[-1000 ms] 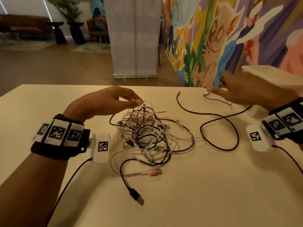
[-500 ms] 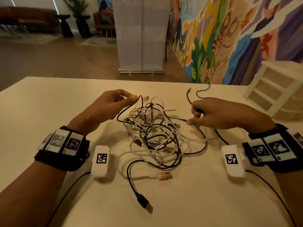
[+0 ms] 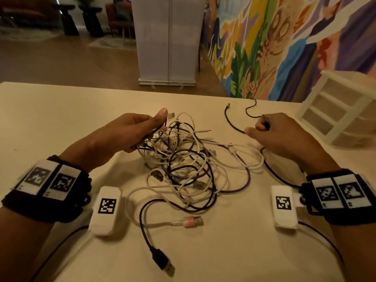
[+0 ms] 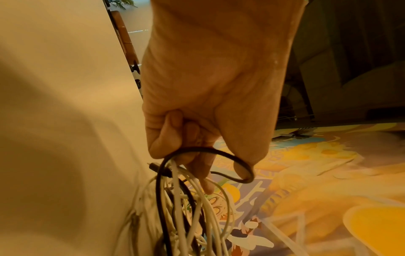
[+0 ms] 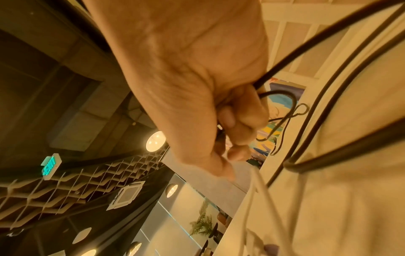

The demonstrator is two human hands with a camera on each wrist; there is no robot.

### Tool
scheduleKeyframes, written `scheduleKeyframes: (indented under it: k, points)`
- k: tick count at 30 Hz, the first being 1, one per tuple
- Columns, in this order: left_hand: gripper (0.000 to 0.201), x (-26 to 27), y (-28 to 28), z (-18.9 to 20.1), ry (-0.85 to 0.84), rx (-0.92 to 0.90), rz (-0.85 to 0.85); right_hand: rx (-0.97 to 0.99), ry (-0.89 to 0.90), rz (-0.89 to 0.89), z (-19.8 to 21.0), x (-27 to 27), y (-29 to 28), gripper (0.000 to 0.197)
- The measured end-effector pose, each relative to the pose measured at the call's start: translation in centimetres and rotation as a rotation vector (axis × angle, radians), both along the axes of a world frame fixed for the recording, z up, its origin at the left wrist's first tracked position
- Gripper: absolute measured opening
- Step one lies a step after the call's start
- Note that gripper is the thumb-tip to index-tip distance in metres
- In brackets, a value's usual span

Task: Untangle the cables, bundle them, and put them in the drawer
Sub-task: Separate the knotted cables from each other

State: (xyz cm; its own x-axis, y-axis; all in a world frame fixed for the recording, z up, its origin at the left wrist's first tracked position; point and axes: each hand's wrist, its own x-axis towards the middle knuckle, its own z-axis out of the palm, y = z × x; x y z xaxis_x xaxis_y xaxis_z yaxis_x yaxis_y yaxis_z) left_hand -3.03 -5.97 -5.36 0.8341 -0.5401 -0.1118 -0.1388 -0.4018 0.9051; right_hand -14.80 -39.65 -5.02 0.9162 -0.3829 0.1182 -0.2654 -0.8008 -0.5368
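The black cable [image 3: 234, 123] passes out of sight inside the right hand [image 3: 280, 137]. The drawer unit [image 3: 333, 110] is cut off at the right edge. Individual strands within the tangle [image 3: 183, 159] cannot be traced.

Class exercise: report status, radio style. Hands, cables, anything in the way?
Left hand grips tangle strands. Right hand holds black cable, mostly clear of the pile. Drawer unit far right, drawers shut. Nothing bundled yet.

From my head I look forward and down over the table [image 3: 61, 110]. Each wrist camera sits close behind my curled fingers, looking along them; all three views share the cables [image 3: 189, 159].
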Motion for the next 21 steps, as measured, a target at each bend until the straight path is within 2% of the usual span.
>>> scheduleKeyframes:
  k: [5,9,12,14,17,21]
  points:
    - [0.068,-0.3,-0.2,0.2,0.003,-0.001,0.045,0.101,0.216,0.073,-0.1,-0.3,0.4,0.058]
    - [0.066,-0.9,-0.4,0.6,-0.015,-0.005,0.097,0.242,0.243,0.150,1.7,-1.6,1.2,0.045]
    - [0.058,-1.5,-0.6,1.6,-0.128,-0.034,0.184,0.402,0.118,0.201,2.5,-2.1,1.0,0.035]
    - [0.050,-2.0,-0.8,2.9,-0.244,-0.104,0.220,0.533,0.005,0.239,3.0,-2.2,1.1,0.034]
    - [0.036,-2.8,-1.9,5.0,-0.359,-0.179,0.111,0.702,-0.040,0.278,3.3,-2.2,1.5,0.037]
    - [0.020,-2.9,-4.9,6.3,-0.572,-0.001,-0.205,0.850,0.040,0.304,2.7,-1.9,1.4,0.035]
